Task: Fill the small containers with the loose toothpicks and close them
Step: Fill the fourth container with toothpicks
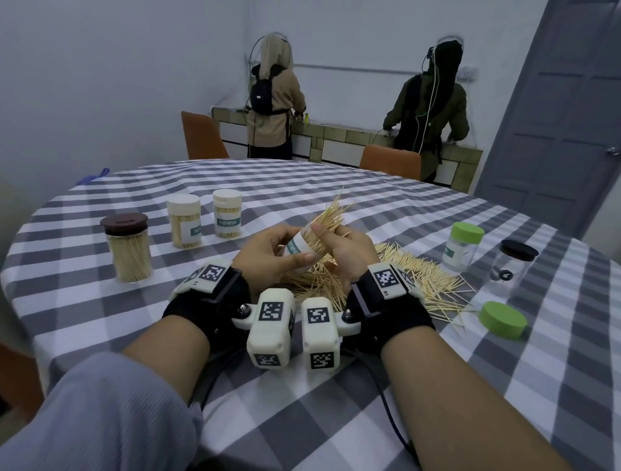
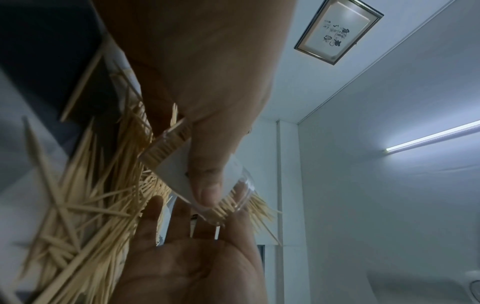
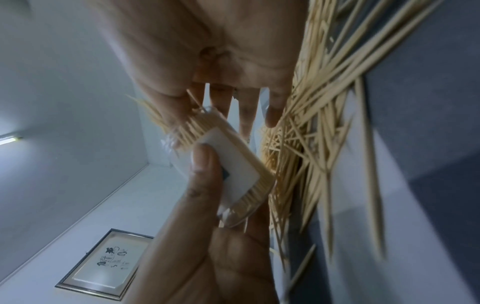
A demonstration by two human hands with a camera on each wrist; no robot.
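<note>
In the head view my left hand (image 1: 266,255) grips a clear, lidless toothpick container (image 1: 299,248) and tilts it over the table. Its thumb (image 2: 207,191) lies across the white label. A bundle of toothpicks (image 1: 332,213) fans out of the container's mouth. My right hand (image 1: 340,247) pinches that bundle at the mouth, thumb (image 3: 171,115) on top and the other fingers stretched behind. Loose toothpicks (image 1: 410,270) lie heaped on the cloth under and to the right of both hands. A loose green lid (image 1: 502,319) sits at the right.
At the left stand three closed, full containers: one with a brown lid (image 1: 129,246), two with white lids (image 1: 184,220) (image 1: 227,214). At the right are a green-lidded jar (image 1: 461,247) and a black-lidded jar (image 1: 514,265). Two people stand at a far counter.
</note>
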